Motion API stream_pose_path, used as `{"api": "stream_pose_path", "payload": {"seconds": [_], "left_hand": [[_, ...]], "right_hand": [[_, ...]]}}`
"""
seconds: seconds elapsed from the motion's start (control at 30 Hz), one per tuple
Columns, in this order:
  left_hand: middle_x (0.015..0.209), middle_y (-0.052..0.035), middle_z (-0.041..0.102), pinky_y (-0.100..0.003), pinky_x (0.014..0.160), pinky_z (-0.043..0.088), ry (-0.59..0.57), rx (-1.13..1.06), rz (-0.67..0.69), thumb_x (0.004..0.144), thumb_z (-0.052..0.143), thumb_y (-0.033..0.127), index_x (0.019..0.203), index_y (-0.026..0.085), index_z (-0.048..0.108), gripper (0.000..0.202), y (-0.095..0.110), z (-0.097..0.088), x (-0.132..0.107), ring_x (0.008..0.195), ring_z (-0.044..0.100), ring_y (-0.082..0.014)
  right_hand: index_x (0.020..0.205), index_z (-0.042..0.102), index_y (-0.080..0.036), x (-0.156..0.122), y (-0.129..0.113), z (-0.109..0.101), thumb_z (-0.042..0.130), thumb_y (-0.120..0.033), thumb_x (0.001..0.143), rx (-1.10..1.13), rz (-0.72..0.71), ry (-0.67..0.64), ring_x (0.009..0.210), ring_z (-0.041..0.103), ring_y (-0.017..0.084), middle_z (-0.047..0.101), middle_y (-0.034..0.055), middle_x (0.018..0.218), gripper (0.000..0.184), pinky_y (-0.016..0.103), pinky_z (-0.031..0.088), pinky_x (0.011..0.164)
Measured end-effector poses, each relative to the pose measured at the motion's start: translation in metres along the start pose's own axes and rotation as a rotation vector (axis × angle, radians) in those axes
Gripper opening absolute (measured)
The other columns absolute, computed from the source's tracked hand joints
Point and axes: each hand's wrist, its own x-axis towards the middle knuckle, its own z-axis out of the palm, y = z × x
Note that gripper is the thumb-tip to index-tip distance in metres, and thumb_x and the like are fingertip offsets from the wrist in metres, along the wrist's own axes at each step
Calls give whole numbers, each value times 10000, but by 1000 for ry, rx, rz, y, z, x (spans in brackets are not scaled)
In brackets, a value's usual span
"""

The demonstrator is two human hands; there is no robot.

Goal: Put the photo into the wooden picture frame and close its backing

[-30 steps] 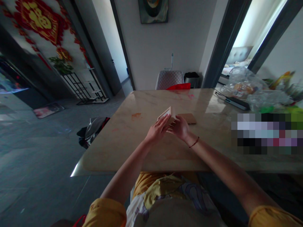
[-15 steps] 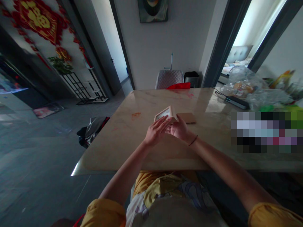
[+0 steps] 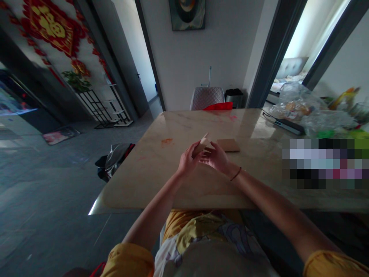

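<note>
A small pale wooden frame (image 3: 202, 144) is held up over the middle of a beige marble table (image 3: 161, 169). My left hand (image 3: 187, 162) grips its left side with curled fingers. My right hand (image 3: 216, 158) is closed on its right lower edge. The frame is tilted so that mostly its thin edge and back show. Just behind it a flat brown board (image 3: 228, 145) lies on the table, touched by neither hand.
A grey quilted chair (image 3: 206, 97) with a red item stands at the table's far end. Plastic bags and clutter (image 3: 300, 105) and a dark flat device (image 3: 288, 125) fill the right side. A dark bag (image 3: 113, 157) lies on the floor at left.
The frame has turned in my hands: its glass face showed half a second ago, now it is tipped edge-on. Both hands have kept their hold at about the same place.
</note>
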Motion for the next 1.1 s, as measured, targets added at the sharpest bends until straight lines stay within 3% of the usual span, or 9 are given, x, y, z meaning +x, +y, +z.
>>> {"api": "stream_pose_path", "payload": {"seconds": [0.13,0.3,0.43,0.57,0.73,1.1], "left_hand": [[1136,-82,650,-313,871,459,5,83,86,780,616,245,1250,208,543,477,-5,0,2,995,609,-190],[1091,-87,666,-280,825,470,61,65,75,790,607,292,1214,177,562,442,-1,-3,5,946,623,-175],[1108,-93,662,-289,841,467,101,-4,37,780,616,309,1215,172,563,459,0,-4,7,973,619,-185],[1155,-108,646,-299,854,468,107,-105,3,777,622,348,1212,167,565,475,-1,-3,8,1002,613,-201],[1177,-108,639,-299,882,463,78,-196,-1,768,639,338,1202,175,569,469,0,-2,9,1036,608,-200],[1166,-103,646,-338,929,465,59,-202,25,766,640,300,1196,171,577,453,2,1,7,1053,610,-212]], "right_hand": [[806,586,-202,2,3,0,617,-459,691,-80,-129,154,732,617,178,629,40,801,284,359,488,739],[869,631,-192,-5,1,3,644,-395,667,-542,-563,448,676,576,148,645,53,848,287,287,449,611],[854,645,-178,-11,0,8,582,-367,764,-912,-873,454,675,573,153,653,71,843,217,306,467,629],[970,652,-206,-12,3,9,553,-315,829,-1153,-1130,390,842,597,199,656,78,913,204,364,493,754],[1096,623,-243,-14,2,9,507,-290,877,-1360,-1227,374,996,576,235,639,94,1016,253,422,475,873],[1148,564,-245,-16,-2,7,493,-260,889,-1485,-1371,347,954,579,226,624,86,994,269,427,481,871]]}}
